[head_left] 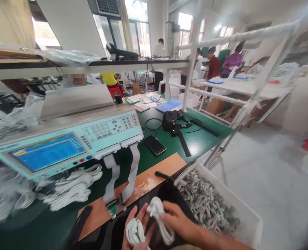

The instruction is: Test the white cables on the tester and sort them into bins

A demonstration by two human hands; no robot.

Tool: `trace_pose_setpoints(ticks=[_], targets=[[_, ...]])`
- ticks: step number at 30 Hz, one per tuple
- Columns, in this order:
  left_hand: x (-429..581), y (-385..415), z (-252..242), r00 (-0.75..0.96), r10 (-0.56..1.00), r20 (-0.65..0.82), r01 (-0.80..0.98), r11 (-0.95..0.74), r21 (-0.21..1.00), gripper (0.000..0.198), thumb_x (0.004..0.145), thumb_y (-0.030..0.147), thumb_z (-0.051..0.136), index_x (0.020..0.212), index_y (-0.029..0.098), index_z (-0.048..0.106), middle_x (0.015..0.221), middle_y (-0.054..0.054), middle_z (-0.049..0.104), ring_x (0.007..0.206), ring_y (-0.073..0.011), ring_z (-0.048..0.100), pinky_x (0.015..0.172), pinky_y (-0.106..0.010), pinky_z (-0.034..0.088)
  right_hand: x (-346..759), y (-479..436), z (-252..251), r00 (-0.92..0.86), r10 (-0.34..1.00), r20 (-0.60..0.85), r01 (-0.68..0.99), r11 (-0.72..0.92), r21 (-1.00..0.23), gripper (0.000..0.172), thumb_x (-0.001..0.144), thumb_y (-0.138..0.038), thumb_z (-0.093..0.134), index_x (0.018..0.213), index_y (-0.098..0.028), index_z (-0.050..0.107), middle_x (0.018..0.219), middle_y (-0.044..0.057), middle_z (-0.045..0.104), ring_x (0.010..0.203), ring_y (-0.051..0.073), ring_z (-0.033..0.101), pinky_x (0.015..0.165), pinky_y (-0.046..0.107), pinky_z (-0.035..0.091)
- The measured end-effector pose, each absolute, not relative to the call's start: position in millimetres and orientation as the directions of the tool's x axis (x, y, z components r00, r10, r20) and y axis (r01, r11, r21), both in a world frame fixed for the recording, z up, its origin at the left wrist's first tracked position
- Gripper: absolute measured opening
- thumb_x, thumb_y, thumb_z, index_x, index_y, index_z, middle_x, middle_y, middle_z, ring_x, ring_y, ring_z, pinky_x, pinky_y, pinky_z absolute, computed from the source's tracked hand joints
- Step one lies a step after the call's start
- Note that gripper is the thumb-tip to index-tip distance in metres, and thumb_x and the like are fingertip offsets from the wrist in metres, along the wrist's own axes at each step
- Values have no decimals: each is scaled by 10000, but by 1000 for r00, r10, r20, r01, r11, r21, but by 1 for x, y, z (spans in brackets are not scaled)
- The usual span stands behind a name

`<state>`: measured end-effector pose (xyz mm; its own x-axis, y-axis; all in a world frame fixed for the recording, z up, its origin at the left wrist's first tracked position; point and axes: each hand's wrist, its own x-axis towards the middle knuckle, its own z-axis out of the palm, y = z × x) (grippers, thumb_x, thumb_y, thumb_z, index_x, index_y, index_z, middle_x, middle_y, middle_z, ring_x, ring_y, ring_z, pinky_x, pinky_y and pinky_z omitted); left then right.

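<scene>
Low in the view, my left hand (140, 222) is curled around a coiled white cable (135, 231), its bundle showing between thumb and fingers. Just to the right, my right hand (177, 220) grips a second coiled white cable (157, 210), whose loops hang below the fingers. The two bundles are close together. Beyond my hands, a small green circuit board (113, 210) with connectors sits on a brown board (148, 182). Grey ribbon cables (133, 172) run from it up to a pale turquoise tester (109, 126) with a lit blue screen.
A white bin (247, 215) of bundled cables stands at right. More white cables (74, 187) lie under the tester. A phone (155, 145) and a black strapped pouch (171, 122) are on the green table (206, 130). A metal frame (191, 59) rises behind; several people work farther back.
</scene>
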<state>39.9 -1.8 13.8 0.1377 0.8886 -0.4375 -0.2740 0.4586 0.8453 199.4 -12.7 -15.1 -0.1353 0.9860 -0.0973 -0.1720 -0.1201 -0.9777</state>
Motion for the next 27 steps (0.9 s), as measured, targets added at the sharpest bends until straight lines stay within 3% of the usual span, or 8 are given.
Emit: trace_pose_setpoints(ticks=[4, 7, 10, 13, 17, 20, 23, 27], targets=[[16, -16, 10, 24, 910, -413, -444, 380, 812, 561, 488, 363, 806, 968, 340, 517, 890, 26, 657, 731, -199, 631, 544, -278, 510, 200, -12, -13, -267, 943, -200, -434, -303, -848, 223, 753, -310, 535, 912, -155, 554, 781, 22, 565, 596, 126, 531, 526, 220, 375], [8, -19, 3, 48, 922, -385, -452, 364, 814, 366, 587, 424, 747, 650, 201, 463, 547, 57, 526, 383, -71, 423, 357, -178, 335, 194, -11, -16, -320, 923, -215, -381, -333, -862, 234, 766, -321, 524, 926, -151, 518, 807, 33, 579, 589, 121, 535, 500, 210, 371], [10, -19, -4, 41, 911, -409, -272, 404, 873, 437, 665, 494, 678, 545, 157, 428, 458, 54, 458, 357, -37, 384, 365, -146, 282, 186, -10, -15, -252, 959, -132, -212, -188, -959, 213, 749, -317, 562, 877, -163, 491, 797, 1, 538, 666, 120, 507, 582, 225, 399], [17, -17, -8, 84, 891, -445, -141, 453, 880, 441, 627, 565, 675, 718, 154, 541, 538, 34, 548, 337, -41, 413, 338, -146, 260, 176, -12, -12, -171, 984, -49, 28, -45, -999, 147, 731, -225, 557, 815, -184, 442, 731, -30, 505, 666, 113, 472, 591, 219, 387], [24, -16, -7, 171, 865, -471, -177, 498, 849, 458, 673, 595, 614, 674, 146, 525, 543, 23, 553, 324, -38, 414, 322, -147, 242, 169, -16, -17, -228, 973, -43, 203, 4, -979, 191, 749, -118, 467, 908, -206, 409, 715, -33, 542, 596, 110, 495, 550, 220, 401], [23, -17, -2, 247, 840, -483, -267, 538, 799, 378, 744, 514, 591, 676, 149, 518, 600, 25, 559, 360, -34, 438, 344, -146, 250, 173, -17, -26, -221, 972, 80, 315, 149, -937, 405, 713, -69, 477, 1093, -197, 419, 904, 26, 555, 753, 140, 539, 669, 255, 446], [16, -16, 1, 321, 804, -500, -265, 583, 768, 306, 762, 449, 589, 701, 158, 518, 608, 29, 553, 365, -37, 425, 350, -155, 237, 178, -16, -26, -307, 927, 213, 323, 312, -893, 569, 722, -53, 466, 1257, -217, 363, 1033, 63, 506, 909, 169, 515, 801, 304, 443], [-1, -11, 4, 265, 848, -460, 39, 467, 883, 238, 752, 393, 595, 718, 163, 544, 533, 41, 501, 410, -66, 408, 385, -169, 284, 181, -15, -9, -461, 861, 216, 277, 371, -887, 606, 676, -26, 459, 1251, -208, 405, 1029, 70, 447, 961, 180, 474, 832, 317, 440]])
